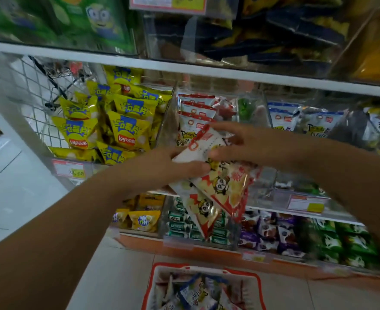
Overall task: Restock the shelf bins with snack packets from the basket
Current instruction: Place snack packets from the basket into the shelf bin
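My left hand (173, 167) grips a bunch of red-and-white panda snack packets (220, 189) that hang down in front of the middle shelf. My right hand (240, 143) pinches the top white packet (201, 145) of the bunch, just in front of the clear bin (169, 121) holding the same red-and-white packets (195, 113). The red basket (260, 287) stands on the floor below, with several blue and white packets inside.
Yellow Lay's packets (126, 121) fill the wire bin on the left. Blue-topped packets (282, 115) sit in the bin to the right. An upper shelf holds green and dark packs. The lower shelf has yellow, green and purple snacks. Tiled floor lies to the left.
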Motion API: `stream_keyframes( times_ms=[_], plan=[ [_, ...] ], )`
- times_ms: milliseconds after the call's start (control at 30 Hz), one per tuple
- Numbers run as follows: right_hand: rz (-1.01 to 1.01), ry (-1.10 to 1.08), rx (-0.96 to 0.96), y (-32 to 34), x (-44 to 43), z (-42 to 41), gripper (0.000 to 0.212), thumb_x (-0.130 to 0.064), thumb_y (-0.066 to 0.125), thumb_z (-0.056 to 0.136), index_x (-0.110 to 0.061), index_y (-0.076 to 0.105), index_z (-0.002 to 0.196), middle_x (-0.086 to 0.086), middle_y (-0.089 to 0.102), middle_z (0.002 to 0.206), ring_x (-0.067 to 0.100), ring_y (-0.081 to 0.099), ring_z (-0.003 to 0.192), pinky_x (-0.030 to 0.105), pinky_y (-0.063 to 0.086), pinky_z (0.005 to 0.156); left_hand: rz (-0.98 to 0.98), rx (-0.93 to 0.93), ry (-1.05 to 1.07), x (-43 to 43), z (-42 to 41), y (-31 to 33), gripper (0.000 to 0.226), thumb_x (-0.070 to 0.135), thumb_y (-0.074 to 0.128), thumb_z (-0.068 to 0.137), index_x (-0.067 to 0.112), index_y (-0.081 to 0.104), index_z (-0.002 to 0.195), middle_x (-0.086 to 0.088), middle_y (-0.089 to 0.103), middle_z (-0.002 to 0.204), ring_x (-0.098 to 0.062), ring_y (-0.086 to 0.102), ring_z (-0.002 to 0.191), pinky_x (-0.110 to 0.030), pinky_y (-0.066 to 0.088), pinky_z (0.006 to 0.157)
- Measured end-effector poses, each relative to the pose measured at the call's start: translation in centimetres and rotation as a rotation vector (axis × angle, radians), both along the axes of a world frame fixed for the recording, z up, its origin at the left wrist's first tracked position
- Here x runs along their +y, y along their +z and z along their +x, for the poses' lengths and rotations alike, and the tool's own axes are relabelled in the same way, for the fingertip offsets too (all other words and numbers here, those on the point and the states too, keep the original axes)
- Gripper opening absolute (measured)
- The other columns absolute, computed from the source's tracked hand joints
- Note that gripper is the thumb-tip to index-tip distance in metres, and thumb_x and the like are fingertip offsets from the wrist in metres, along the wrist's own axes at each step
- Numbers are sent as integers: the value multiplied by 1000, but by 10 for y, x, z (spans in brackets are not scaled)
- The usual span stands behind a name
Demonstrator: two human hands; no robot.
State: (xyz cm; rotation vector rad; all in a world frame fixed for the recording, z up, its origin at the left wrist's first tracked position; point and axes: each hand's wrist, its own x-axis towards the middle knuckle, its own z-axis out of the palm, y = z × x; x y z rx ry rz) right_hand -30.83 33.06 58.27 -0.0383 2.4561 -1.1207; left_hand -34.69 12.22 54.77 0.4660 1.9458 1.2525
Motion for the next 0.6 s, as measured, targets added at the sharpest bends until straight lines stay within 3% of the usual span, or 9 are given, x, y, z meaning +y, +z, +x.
stream_keyframes(
  times_ms=[100,167,233,300,367,433,500,600],
  plan=[
    [-137,-106,40,1,9,-22,76,-43,72,74,-43,37,142,-21,54,115,1,60,99,17,57,75,-16,86,65,2,-19,3,68,70,73,58,33,64,114,14,74,101,-8,72,90,-26,60,75],
    [-299,-229,74,-2,22,-37,64,-32,76,74,-35,50,132,-7,66,117,14,69,98,31,60,80,-27,148,125,6,-32,3,71,78,69,56,35,64,113,16,67,117,-7,65,105,-31,59,79],
    [-406,-391,129,-9,36,-56,42,-23,77,79,-26,62,118,4,73,109,22,73,92,38,61,78,-24,228,180,13,-43,1,49,68,66,68,36,65,105,17,57,127,-1,56,109,-29,59,77],
    [-412,-550,188,-19,49,-72,54,-33,87,67,-21,66,116,6,75,105,23,74,89,45,61,79,-26,280,244,24,-53,-4,24,51,66,82,35,67,100,15,53,128,1,55,106,-28,59,74],
    [-256,-653,315,-32,64,-87,81,-53,92,47,-22,65,116,1,72,111,21,72,95,44,59,86,-47,294,290,37,-58,-15,17,43,64,88,30,67,100,13,53,125,0,56,101,-27,59,70],
    [-28,-626,422,-41,72,-93,67,-53,86,60,-19,63,113,-2,67,111,16,67,96,33,57,85,-94,297,308,51,-59,-27,21,42,62,90,26,66,103,12,54,123,-5,57,101,-29,58,71],
    [132,-543,545,-50,78,-98,48,-43,80,75,-16,59,109,-4,63,99,8,62,81,18,51,68,-157,315,301,61,-58,-41,21,43,61,91,27,65,103,11,54,124,-11,59,102,-34,59,77],
    [287,-452,644,-60,81,-106,53,-36,80,76,-12,57,117,-8,57,87,8,58,76,16,42,59,-211,298,304,71,-56,-53,20,43,60,92,28,65,104,9,55,122,-17,62,100,-39,60,81]
  ],
)
